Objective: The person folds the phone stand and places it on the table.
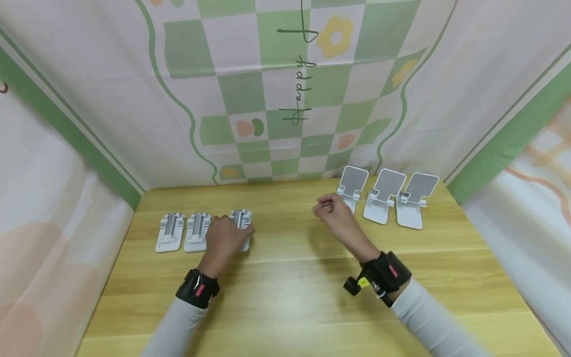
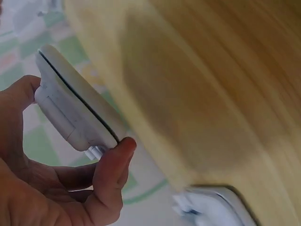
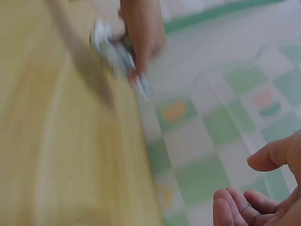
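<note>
A folded white phone stand with a grey pad is pinched between the thumb and fingers of my left hand. In the left wrist view that folded stand shows edge-on, gripped at its two edges. Just left of this hand, two more folded phone stands lie on the table, the nearer and the farther. My right hand hovers over the table with loosely bent fingers and nothing in them; the right wrist view shows its thumb and fingertips apart. It partly covers the leftmost unfolded phone stand.
Two further unfolded phone stands, one in the middle and one at the right end, complete a row at the back right. The wooden table ends at a checked green-and-white cloth behind, with cloth at both sides too.
</note>
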Demonstrator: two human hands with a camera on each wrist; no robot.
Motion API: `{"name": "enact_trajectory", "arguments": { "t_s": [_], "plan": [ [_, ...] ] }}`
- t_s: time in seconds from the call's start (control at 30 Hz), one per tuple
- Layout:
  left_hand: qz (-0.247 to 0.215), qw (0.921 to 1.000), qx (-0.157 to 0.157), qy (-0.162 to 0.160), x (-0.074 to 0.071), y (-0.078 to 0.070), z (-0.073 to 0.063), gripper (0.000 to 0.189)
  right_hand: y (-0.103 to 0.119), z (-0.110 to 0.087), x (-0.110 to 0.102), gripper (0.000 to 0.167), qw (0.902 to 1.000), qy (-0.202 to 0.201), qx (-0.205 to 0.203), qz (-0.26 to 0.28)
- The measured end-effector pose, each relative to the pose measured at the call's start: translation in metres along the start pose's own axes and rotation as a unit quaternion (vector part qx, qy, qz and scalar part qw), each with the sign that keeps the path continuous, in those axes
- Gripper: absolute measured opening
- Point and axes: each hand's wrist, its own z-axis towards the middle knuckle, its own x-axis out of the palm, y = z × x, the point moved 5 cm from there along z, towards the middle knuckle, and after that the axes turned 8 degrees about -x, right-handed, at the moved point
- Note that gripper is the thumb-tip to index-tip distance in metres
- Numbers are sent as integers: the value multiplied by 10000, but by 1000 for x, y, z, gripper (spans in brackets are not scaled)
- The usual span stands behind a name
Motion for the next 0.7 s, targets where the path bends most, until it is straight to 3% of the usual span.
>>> {"name": "enact_trajectory", "arguments": {
  "t_s": [0.2,0.43,0.6,0.7],
  "plan": [
    [290,9992,2,-273,3,19,22,55,-7,23,-53,42,9891,-649,-386,-1265],
    [634,9977,-138,-194,9,31,36,53,-17,30,-82,35,9668,-1209,-887,-2068],
    [896,9957,-143,-156,10,30,40,54,-15,39,-91,31,9426,-1438,-1475,-2628],
    [966,9951,-96,-183,9,26,40,53,-9,47,-97,31,9181,-1435,-1929,-3151]
  ]
}}
